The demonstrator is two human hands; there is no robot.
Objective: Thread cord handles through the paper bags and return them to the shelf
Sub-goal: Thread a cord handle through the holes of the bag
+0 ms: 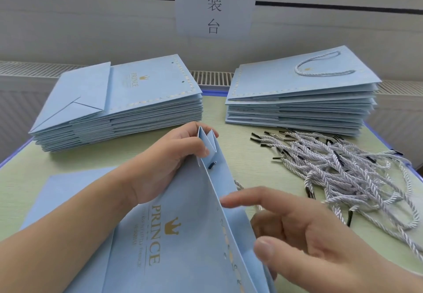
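Seemingly bag [183, 235] within left grip [160, 162]

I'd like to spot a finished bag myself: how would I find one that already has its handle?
Look at the two stacks of pale blue bags at the far end of the green table. Take the right stack, above the loose cords. Its top bag shows a twisted white cord loop; the left stack's top bag shows only empty holes.

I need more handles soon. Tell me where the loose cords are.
In the head view, the loose cords lie heaped on the table's right side, just in front of the right-hand bag stack.
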